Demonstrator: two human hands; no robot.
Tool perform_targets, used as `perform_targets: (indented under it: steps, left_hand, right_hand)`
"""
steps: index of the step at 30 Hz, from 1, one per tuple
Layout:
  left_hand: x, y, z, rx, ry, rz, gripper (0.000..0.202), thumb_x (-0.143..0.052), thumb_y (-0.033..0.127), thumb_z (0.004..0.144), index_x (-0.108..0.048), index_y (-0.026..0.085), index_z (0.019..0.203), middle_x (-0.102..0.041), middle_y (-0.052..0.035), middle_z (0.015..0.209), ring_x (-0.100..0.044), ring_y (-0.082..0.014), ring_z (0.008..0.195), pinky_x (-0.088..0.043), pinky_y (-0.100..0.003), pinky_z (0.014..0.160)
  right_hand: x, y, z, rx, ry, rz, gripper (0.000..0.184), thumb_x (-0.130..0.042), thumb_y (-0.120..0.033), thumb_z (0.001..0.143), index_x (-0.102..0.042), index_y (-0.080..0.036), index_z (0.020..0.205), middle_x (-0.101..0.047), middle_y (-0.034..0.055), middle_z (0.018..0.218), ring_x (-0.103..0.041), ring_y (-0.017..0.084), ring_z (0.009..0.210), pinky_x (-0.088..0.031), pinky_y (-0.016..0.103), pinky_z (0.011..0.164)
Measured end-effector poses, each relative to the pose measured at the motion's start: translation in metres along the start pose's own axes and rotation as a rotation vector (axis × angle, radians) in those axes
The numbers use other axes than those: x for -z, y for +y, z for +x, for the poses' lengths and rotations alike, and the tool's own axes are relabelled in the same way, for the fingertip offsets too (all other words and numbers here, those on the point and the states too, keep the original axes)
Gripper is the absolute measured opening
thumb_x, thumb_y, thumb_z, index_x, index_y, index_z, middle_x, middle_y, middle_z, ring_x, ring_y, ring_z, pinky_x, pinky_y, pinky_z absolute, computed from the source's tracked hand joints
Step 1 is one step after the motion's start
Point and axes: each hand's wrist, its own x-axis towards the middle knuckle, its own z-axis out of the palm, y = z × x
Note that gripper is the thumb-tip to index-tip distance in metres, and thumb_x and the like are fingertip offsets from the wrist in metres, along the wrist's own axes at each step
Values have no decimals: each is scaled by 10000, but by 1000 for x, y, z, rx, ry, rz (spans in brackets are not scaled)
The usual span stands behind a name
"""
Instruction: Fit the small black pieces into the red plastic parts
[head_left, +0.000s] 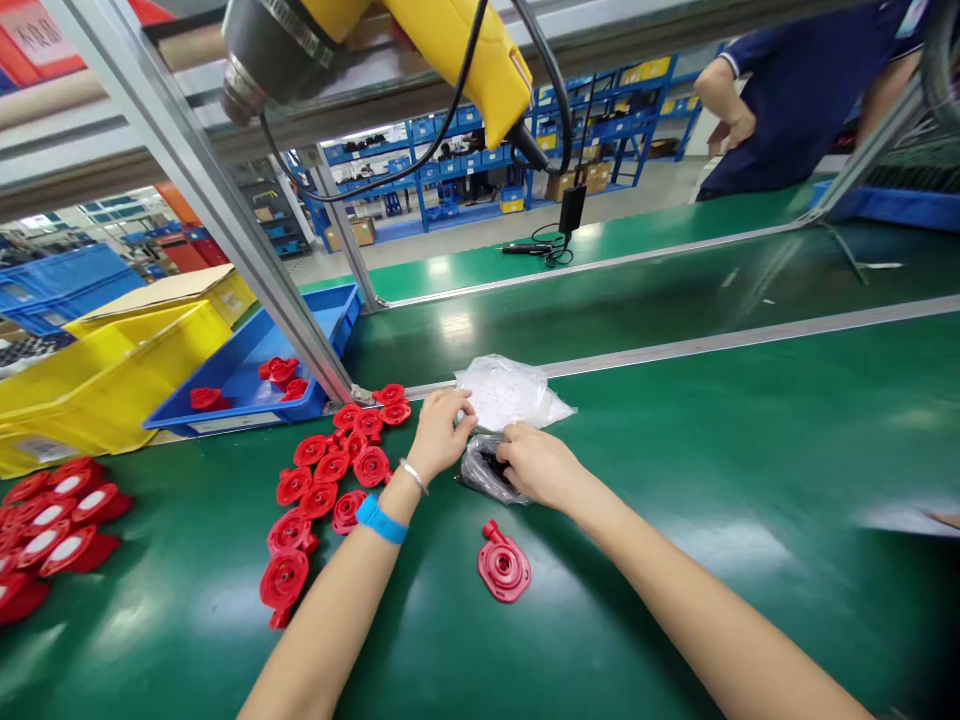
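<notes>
A clear plastic bag of small black parts (487, 480) lies open on the green surface. My right hand (538, 462) is at its mouth, with its fingers closed and their tips inside among the black parts; what they pinch is hidden. Just left of the bags, my left hand (444, 428) is half curled, thumb and fingers apart, holding nothing that I can see. Behind both hands lies a second plastic bag (510, 392) with white contents. In front of the black-part bag, one red round housing (505, 565) lies with its short spout pointing away from me.
Several red housings (320, 500) spread left of my left arm. More red parts with white discs (71, 515) lie far left. Behind stand a blue tray (247, 345) and a yellow bin (112, 380). A yellow power tool (450, 50) hangs overhead. A person (802, 95) stands beyond the bench.
</notes>
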Motion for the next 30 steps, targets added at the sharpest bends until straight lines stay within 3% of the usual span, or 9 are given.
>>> perform_targets:
  steps: [3, 5, 10, 15, 18, 22, 24, 27, 30]
  left_hand:
    - [-1, 1, 16, -66, -111, 164, 65, -597, 142, 810, -609, 204, 796, -679, -71, 1119, -390, -285, 1334, -268, -525, 1083]
    - [1, 2, 11, -81, -144, 250, 76, -557, 142, 834, -603, 193, 803, -676, -99, 1068, -444, -298, 1273, -304, -540, 1036]
    - [9, 7, -40, -70, -148, 392, 120, -487, 185, 884, -598, 179, 836, -662, -117, 968, -504, -309, 1134, -369, -506, 931]
    - [17, 18, -87, -23, -101, 404, 134, -484, 195, 900, -618, 192, 901, -670, -99, 1016, -482, -301, 1180, -366, -478, 942]
    - [20, 27, -103, 74, -21, 90, 132, -557, 294, 894, -646, 196, 891, -688, -74, 970, -551, -258, 1081, -390, -426, 951]
    - [15, 40, -117, 416, -66, -841, 315, -773, 437, 718, -644, 158, 784, -685, -53, 804, -597, -148, 704, -469, -265, 652]
    - [8, 43, -122, 532, -92, -1112, 357, -847, 406, 641, -632, 145, 754, -676, -38, 763, -588, -112, 640, -450, -214, 570]
    - [-2, 43, -127, 571, -121, -1242, 342, -866, 359, 637, -636, 131, 747, -672, -32, 734, -589, -92, 598, -451, -188, 525]
    - [-9, 40, -132, 524, -163, -1230, 341, -844, 384, 670, -642, 121, 747, -658, -27, 666, -584, -90, 556, -445, -181, 501]
  right_hand:
    - [6, 4, -12, -79, -51, -74, 199, -535, -79, 796, -719, -139, 846, -645, 122, 918, -587, 252, 962, -449, 304, 791]
    - [9, 9, -21, -140, -75, -106, 201, -528, -71, 793, -714, -136, 832, -650, 124, 911, -594, 254, 949, -452, 299, 759]
    - [6, 14, -33, -207, -76, -116, 223, -495, -66, 820, -700, -150, 795, -651, 110, 887, -589, 241, 922, -434, 283, 705]
    - [0, 10, -32, -177, -45, -78, 229, -483, -89, 865, -688, -153, 784, -645, 100, 855, -591, 221, 888, -424, 275, 696]
    - [0, 15, -34, -175, 0, -38, 162, -534, -156, 879, -671, -158, 791, -639, 93, 838, -598, 226, 853, -435, 294, 696]
    - [8, 17, -43, -184, 96, 34, 113, -567, -137, 858, -647, -163, 783, -633, 74, 795, -602, 210, 766, -446, 304, 666]
    - [15, 9, -51, -155, 158, 86, 118, -556, -156, 882, -638, -173, 799, -633, 60, 793, -604, 192, 763, -464, 295, 673]
    - [23, -12, -64, 95, 377, 392, 80, -583, -220, 911, -624, -195, 848, -644, 33, 799, -604, 154, 755, -496, 268, 683]
    - [21, -33, -68, 379, 577, 672, 36, -609, -159, 898, -628, -188, 907, -654, 21, 770, -590, 139, 716, -502, 268, 660]
